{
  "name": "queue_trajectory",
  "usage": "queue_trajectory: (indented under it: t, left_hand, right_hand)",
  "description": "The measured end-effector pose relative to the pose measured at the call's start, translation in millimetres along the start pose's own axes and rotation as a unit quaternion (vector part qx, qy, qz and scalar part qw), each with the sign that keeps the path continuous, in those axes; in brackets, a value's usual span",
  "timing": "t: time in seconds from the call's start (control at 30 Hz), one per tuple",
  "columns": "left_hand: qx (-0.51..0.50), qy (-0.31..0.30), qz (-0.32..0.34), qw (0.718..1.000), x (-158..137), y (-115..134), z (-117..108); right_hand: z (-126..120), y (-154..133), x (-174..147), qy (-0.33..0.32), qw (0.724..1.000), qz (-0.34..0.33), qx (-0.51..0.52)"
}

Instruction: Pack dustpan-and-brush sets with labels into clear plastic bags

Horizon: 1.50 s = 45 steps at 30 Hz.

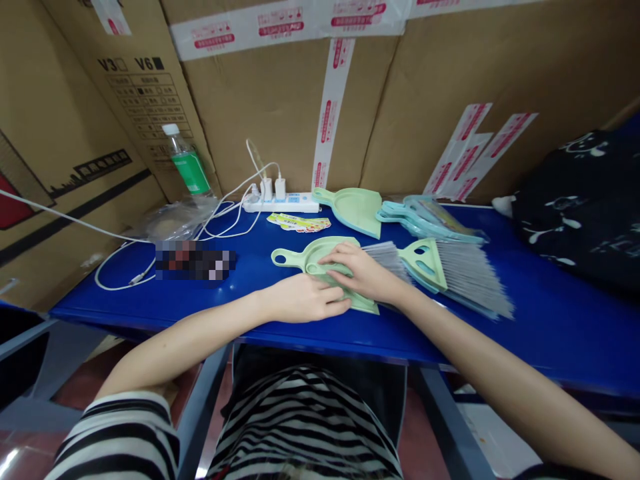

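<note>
A light green dustpan [323, 250] lies on the blue table in front of me, its looped handle pointing left. On its near side, my left hand [317, 298] grips it with bent fingers; part of the grip is hidden. My right hand [357, 270] comes in from the right, its curled fingers on the middle of the dustpan, close to the left fingertips. Whether something small sits between the fingers cannot be made out. Just right of the hands lie grey bristles [387, 257] and a green hand brush [425, 263] with its bristles fanned out to the right.
Behind stand another green dustpan [357, 207] and wrapped blue dustpans [425, 217]. Colourful labels [299, 223] lie before a white power strip [285, 203] with cables. A bottle [187, 163] is at the back left, a dark patterned bag [580, 200] at the right. Cardboard [270, 100] walls the back.
</note>
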<state>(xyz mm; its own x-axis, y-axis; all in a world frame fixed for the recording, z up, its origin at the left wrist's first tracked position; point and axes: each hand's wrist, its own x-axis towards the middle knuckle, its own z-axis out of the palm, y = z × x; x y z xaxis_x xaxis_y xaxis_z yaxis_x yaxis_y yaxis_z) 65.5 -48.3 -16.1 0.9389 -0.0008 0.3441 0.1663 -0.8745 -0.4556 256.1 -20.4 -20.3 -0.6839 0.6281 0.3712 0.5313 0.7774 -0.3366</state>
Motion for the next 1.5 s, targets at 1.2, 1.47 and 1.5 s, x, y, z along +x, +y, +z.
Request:
queue_trajectory:
  t: [1.2, 1.47, 1.5]
  left_hand:
    - [0.023, 0.004, 0.020, 1.000, 1, 1, -1]
    - [0.018, 0.027, 0.020, 0.999, 1, 2, -1]
    - [0.018, 0.028, 0.018, 0.999, 1, 2, -2]
  right_hand:
    - [2, 6, -7, -0.116, 0.993, 0.028, -0.004]
    - [11, 4, 0, -0.099, 0.994, 0.042, 0.011]
    - [10, 4, -1, -0.099, 0.994, 0.041, 0.012]
